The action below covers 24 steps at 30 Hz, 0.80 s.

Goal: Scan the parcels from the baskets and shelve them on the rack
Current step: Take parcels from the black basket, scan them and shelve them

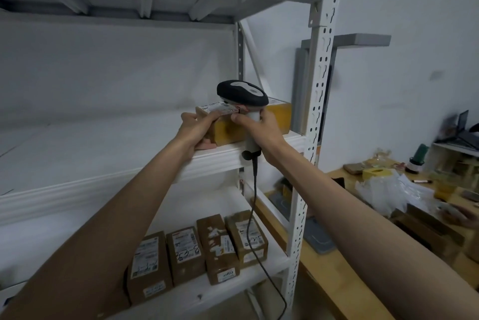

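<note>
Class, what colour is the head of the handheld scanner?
Black with a grey-white inlay on the scanner; the head view shows it.

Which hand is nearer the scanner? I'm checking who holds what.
Right. The right hand grips the scanner by its handle, below the head. The left hand holds the parcel on the shelf, just left of the scanner.

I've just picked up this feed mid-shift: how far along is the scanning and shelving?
Done: four brown parcels lie in a row on the lower shelf. In hand: the left hand holds a yellow-taped parcel on the middle shelf, while the right hand grips the corded scanner over its label. Left: unknown; no baskets are in view.
</note>
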Tool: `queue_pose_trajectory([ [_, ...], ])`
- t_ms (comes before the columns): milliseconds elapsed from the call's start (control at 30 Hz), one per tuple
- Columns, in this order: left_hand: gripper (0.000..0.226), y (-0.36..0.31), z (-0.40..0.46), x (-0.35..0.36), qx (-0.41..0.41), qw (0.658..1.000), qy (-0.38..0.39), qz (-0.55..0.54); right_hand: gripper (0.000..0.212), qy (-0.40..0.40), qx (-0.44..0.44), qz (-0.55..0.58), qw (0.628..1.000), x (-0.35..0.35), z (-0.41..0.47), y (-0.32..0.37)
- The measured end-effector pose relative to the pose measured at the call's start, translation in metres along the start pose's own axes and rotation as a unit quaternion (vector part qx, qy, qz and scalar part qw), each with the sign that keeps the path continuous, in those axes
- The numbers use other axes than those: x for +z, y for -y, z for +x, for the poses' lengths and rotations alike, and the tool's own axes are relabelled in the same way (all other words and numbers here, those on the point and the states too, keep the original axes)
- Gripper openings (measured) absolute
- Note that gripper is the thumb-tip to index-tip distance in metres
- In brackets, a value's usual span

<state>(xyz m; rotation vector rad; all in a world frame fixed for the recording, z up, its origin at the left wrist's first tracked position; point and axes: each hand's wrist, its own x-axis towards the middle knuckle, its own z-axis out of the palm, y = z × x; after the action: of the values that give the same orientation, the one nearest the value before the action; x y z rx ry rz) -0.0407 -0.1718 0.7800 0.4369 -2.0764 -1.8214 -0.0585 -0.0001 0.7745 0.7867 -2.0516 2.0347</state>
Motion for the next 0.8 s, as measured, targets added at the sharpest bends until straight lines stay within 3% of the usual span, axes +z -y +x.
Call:
queue_pose_trajectory([
  [233, 0.072, 0.010, -0.008, 0.002, 0.035, 0.999, 0.002, -0.009, 0.037, 0.012, 0.017, -0.037, 0.999, -0.006, -0.018, -0.003],
  [433, 0.067, 0.022, -0.042, 0.004, 0.143, 0.984, -0.027, 0.106, 0.031, -0.003, 0.031, -0.029, 0.999, -0.019, -0.054, -0.004],
  [600, 0.027, 0.040, -0.095, 0.013, 0.271, 0.943, -0.138, 0.136, 0.028, -0.010, 0.075, 0.000, 0.997, -0.034, -0.102, -0.015],
  [700, 0.020, 0.072, -0.138, 0.025, 0.324, 0.927, -0.133, 0.136, 0.029, -0.016, 0.104, 0.050, 0.993, -0.040, -0.143, -0.031],
  [800, 0.018, 0.115, -0.178, 0.038, 0.325, 0.927, -0.096, 0.163, 0.029, -0.023, 0.158, 0.097, 0.982, -0.048, -0.192, -0.055],
])
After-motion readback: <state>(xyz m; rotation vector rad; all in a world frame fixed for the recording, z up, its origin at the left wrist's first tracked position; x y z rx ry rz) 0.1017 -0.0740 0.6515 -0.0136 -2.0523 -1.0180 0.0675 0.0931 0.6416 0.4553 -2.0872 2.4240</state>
